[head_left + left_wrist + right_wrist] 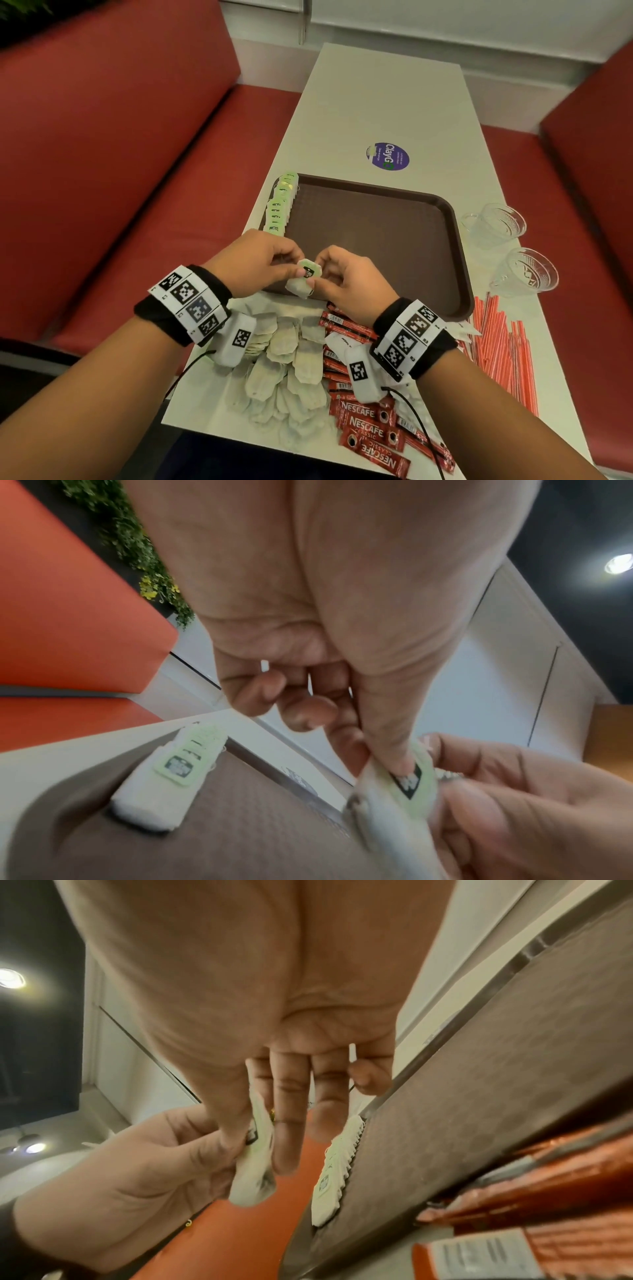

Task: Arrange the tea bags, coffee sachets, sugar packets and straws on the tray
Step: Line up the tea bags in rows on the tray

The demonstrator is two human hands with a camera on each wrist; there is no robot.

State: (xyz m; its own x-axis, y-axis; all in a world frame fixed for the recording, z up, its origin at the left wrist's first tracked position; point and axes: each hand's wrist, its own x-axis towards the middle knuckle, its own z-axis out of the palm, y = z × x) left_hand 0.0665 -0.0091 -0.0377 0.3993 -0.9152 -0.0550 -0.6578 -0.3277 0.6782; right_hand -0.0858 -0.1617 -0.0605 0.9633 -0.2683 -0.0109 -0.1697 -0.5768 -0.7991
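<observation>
Tray (394,219) at frame centre on table (387,102); row of tea bags (279,205) along its left edge. Loose tea bags (291,370) heaped at lower centre, coffee sachets (370,428) just right of them. Straws (503,349) at lower right, two glass cups (507,246) above those. Sticker (388,157) behind tray.

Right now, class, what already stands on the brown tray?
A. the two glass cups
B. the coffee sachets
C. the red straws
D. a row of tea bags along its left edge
D: a row of tea bags stands along the left edge of the tray; everything else lies on the table.
</observation>
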